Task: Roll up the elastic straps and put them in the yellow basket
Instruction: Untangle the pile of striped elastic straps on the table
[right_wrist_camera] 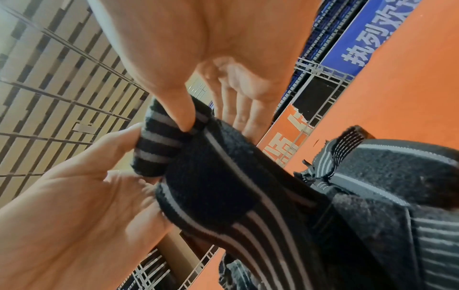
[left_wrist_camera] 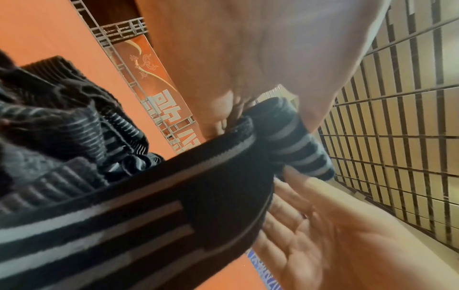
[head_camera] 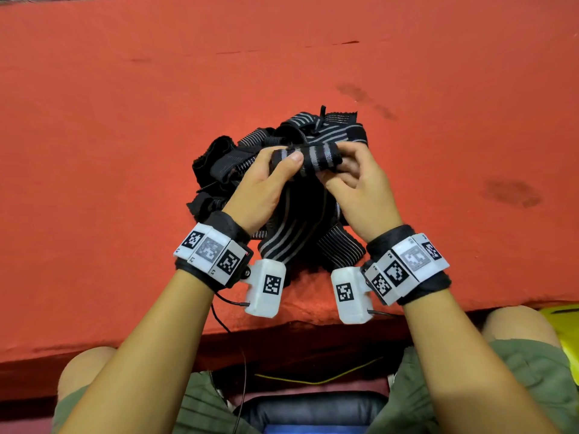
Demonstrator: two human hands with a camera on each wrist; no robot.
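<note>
A black elastic strap with grey stripes is partly rolled; its roll (head_camera: 316, 156) sits between both hands above the table. My left hand (head_camera: 283, 158) pinches the roll's left end, thumb on top. My right hand (head_camera: 336, 166) grips the right end with curled fingers. The strap's loose tail (head_camera: 288, 220) hangs down toward me. In the left wrist view the roll (left_wrist_camera: 293, 137) and tail (left_wrist_camera: 149, 206) show close up. The right wrist view has my thumb (right_wrist_camera: 178, 109) pressing the roll (right_wrist_camera: 159, 141). A tangled pile of similar straps (head_camera: 232, 161) lies behind. A corner of the yellow basket (head_camera: 564, 327) shows low at the right.
A red cloth covers the table (head_camera: 125, 120), with dark stains (head_camera: 513, 192) at the right. Its front edge (head_camera: 156, 343) runs just above my knees. A wire grid rack (left_wrist_camera: 119, 31) and banners stand beyond the table.
</note>
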